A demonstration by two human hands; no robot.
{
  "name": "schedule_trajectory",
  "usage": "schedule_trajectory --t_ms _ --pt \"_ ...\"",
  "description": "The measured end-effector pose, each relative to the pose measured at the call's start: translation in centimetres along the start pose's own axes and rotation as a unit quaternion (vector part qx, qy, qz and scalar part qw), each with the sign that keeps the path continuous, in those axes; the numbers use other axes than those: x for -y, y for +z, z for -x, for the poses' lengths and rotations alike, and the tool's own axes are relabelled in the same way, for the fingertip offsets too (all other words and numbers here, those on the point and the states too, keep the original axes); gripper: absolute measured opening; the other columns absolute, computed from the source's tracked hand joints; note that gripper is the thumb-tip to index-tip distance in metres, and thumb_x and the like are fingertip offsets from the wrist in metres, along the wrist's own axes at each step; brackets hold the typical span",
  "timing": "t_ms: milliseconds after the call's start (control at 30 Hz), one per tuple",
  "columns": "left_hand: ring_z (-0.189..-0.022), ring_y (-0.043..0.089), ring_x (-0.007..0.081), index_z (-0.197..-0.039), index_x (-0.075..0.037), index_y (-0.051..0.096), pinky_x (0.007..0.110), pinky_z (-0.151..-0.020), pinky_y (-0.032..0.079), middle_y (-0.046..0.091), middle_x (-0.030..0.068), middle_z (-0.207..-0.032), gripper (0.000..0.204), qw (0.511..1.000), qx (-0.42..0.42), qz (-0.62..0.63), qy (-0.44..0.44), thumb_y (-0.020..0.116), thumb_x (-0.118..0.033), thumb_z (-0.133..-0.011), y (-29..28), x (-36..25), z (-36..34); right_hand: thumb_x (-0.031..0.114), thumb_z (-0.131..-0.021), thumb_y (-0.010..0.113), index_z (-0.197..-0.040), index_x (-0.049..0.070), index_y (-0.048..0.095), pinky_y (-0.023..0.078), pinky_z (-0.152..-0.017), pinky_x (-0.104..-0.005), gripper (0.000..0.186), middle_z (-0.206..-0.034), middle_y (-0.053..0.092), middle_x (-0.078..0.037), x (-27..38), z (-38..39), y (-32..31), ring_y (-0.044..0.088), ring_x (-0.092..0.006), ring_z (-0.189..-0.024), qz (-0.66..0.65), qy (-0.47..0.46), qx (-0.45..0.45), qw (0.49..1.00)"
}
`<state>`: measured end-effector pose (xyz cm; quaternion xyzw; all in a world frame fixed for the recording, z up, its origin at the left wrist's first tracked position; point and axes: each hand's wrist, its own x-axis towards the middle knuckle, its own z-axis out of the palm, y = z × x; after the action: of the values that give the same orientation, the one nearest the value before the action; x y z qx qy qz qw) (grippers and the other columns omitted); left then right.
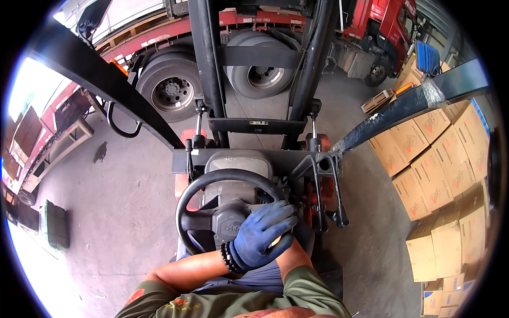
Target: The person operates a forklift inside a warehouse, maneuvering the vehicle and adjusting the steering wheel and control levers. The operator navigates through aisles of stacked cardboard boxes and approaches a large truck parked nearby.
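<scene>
My left hand, in a blue work glove with a beaded bracelet at the wrist, lies over my right hand at the right of the black steering wheel. Its fingers are bent together near the rim; what they grip is hidden. My right forearm comes up beneath it, and that hand's fingers are mostly covered. Beside them, right of the wheel, stand black control levers. The forklift's mast rises straight ahead.
A red truck and a trailer with large wheels stand ahead. Stacked cardboard boxes line the right side. At the left are another trailer, a green wrapped bundle and a dark stain on the concrete floor.
</scene>
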<state>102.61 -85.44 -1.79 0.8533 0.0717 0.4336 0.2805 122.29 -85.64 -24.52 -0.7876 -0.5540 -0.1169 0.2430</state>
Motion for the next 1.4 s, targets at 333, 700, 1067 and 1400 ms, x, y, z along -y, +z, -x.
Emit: schedule_trajectory --t_ms 333,700,1067,1400 --pt "-0.14 0.067 0.0448 -0.137 -0.007 0.075 0.055 -0.118 0.055 0.07 0.0198 -0.15 0.048 1.0 0.008 0.007 -0.005 0.086 -0.011 -0.091 1.6 3.5 -0.2 0.021 -0.102 0.065 -0.107 0.008 0.073 0.053 -0.106 -0.0556 0.016 -0.118 0.075 -0.017 -2.1 -1.4 1.2 0.07 -0.0411 -0.119 -0.007 0.013 0.004 1.0" --pt "-0.142 0.066 0.0433 -0.138 -0.007 0.074 0.055 -0.118 0.055 0.069 0.019 -0.152 0.048 1.0 0.009 -0.006 -0.006 0.085 -0.013 -0.092 -0.1 2.3 0.9 0.02 -0.103 0.066 -0.116 0.008 0.073 0.053 -0.109 -0.055 0.019 -0.125 0.075 -0.017 2.5 2.5 1.8 0.07 -0.0417 -0.123 -0.02 0.017 0.019 0.999" --pt "-0.139 0.066 0.0441 -0.139 -0.006 0.072 0.054 -0.116 0.055 0.069 0.0199 -0.15 0.049 1.0 0.001 -0.004 0.003 0.085 -0.013 -0.092 -1.7 -1.6 0.6 0.019 -0.105 0.066 -0.126 0.007 0.073 0.053 -0.112 -0.0543 0.025 -0.131 0.075 -0.018 4.3 4.7 1.0 0.069 -0.0424 -0.127 -0.044 0.015 0.034 0.998" --pt "-0.131 0.069 0.0431 -0.131 -0.006 0.074 0.052 -0.112 0.054 0.071 0.0199 -0.143 0.039 0.999 0.0 -0.029 -0.036 0.083 -0.022 -0.096 -6.6 -7.6 1.9 0.017 -0.106 0.066 -0.134 0.007 0.073 0.053 -0.114 -0.0537 0.031 -0.137 0.075 -0.019 7.4 9.0 -12.5 0.069 -0.043 -0.131 -0.193 -0.019 -0.058 0.979"
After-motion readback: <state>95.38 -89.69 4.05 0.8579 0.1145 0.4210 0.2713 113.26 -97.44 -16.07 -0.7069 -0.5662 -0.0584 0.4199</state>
